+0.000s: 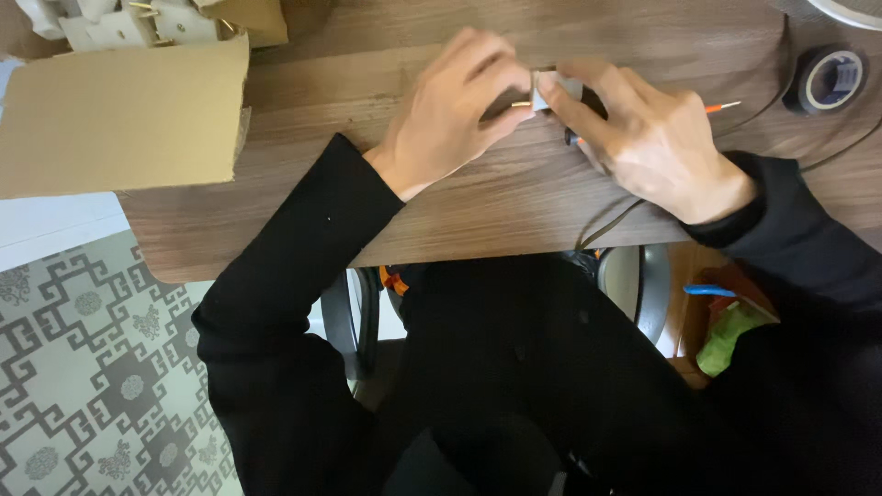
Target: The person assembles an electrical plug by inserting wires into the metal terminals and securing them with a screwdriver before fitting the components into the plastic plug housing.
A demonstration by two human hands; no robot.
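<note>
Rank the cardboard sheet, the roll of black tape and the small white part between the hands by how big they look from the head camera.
1. cardboard sheet, by far the largest
2. roll of black tape
3. small white part, though fingers hide some of it

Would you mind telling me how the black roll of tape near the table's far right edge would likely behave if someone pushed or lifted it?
The roll of tape lies flat on the wooden table, so a push would probably slide it rather than roll it. Its hollow core suggests it is light for its size. Stood on edge, its round shape would likely roll.
</note>
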